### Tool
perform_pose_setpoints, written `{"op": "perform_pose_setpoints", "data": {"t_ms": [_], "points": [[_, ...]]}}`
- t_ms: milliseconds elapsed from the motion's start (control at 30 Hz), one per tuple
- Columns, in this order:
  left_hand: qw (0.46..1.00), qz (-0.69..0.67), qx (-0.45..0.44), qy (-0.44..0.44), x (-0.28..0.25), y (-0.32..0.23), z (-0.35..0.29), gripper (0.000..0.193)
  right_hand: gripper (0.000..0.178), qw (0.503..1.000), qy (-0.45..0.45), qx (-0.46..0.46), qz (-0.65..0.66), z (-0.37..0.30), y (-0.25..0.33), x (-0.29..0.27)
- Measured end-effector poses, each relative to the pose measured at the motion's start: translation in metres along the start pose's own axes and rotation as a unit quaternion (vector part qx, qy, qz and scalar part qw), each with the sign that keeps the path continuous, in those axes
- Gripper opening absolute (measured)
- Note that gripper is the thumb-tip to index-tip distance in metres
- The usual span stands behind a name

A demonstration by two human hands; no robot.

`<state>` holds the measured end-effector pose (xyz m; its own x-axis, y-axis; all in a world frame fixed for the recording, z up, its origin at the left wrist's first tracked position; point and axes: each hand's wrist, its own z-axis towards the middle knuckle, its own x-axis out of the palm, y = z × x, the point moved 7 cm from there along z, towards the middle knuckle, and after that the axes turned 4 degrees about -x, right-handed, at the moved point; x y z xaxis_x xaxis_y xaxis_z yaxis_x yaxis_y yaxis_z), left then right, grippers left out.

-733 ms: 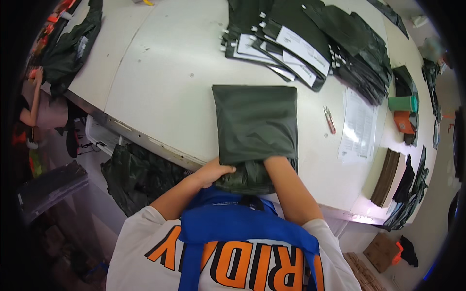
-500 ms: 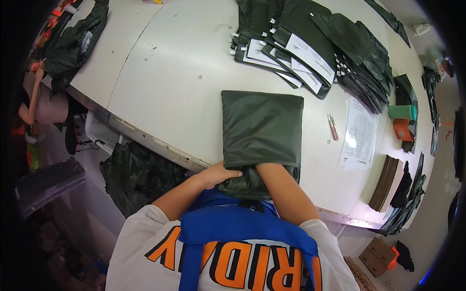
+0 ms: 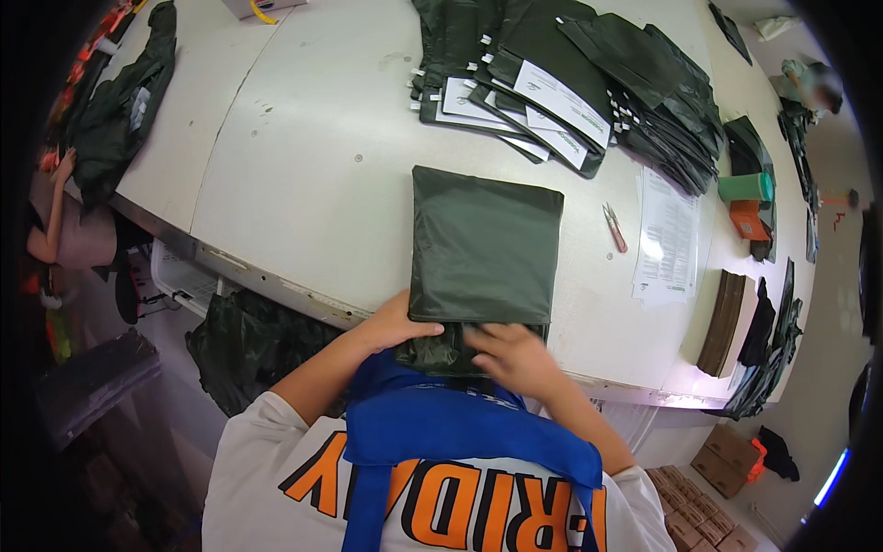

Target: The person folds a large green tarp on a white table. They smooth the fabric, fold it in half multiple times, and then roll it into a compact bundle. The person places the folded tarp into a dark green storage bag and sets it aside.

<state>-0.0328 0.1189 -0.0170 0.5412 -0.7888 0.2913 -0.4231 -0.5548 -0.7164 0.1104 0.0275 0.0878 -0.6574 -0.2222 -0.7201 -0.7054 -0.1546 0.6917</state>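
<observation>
A square dark green pouch of thin, shiny material point(image 3: 486, 248) lies flat at the table's front edge, its lower part point(image 3: 440, 354) hanging toward my blue apron. At the pouch's lower left, my left hand point(image 3: 398, 322) grips it, thumb on top and the other fingers hidden beneath. My right hand point(image 3: 513, 357) is over the lower part, just below the straight edge of the upper panel. Its fingers are stretched out and apart, slightly blurred at the tips, and nothing shows in them.
Dark pouches with white cards point(image 3: 561, 106) are piled at the back. Small red-handled thread snips point(image 3: 614, 229) and printed sheets point(image 3: 667, 239) lie to the right, with a green cup point(image 3: 743, 188) beyond. Dark material point(image 3: 253, 340) hangs below the table's left edge. Another person's arm point(image 3: 57, 207) is at far left.
My right hand has come out from under the upper panel's edge and now shows over the lower part. My left hand keeps its grip. The whole view has shifted slightly.
</observation>
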Motion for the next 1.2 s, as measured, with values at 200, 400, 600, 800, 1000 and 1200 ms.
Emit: {"op": "perform_pose_setpoints", "data": {"t_ms": [200, 400, 600, 800, 1000, 1200], "points": [[0.997, 0.021, 0.073, 0.002, 0.019, -0.001, 0.001, 0.070, 0.062, 0.837, -0.288, 0.408, 0.224, -0.078, -0.139, 0.009], [0.986, 0.161, 0.039, -0.031, 0.026, 0.013, -0.037, 0.076, 0.051, 0.787, -0.232, 0.434, 0.372, -0.102, -0.101, 0.046], [0.963, 0.252, 0.097, 0.005, 0.024, -0.012, -0.018, 0.077, 0.035, 0.801, -0.348, 0.420, 0.246, -0.112, -0.080, 0.010], [0.957, -0.232, 0.096, 0.143, 0.015, -0.097, 0.006, 0.084, 0.032, 0.823, -0.351, 0.335, 0.297, -0.099, -0.044, -0.010], [0.997, -0.073, -0.003, -0.021, 0.018, -0.036, 0.038, 0.073, 0.037, 0.901, -0.067, 0.302, 0.304, -0.092, -0.002, -0.001], [0.946, 0.237, 0.081, -0.205, 0.023, -0.037, 0.051, 0.072, 0.054, 0.930, -0.262, 0.258, 0.013, -0.010, -0.128, -0.062]]}}
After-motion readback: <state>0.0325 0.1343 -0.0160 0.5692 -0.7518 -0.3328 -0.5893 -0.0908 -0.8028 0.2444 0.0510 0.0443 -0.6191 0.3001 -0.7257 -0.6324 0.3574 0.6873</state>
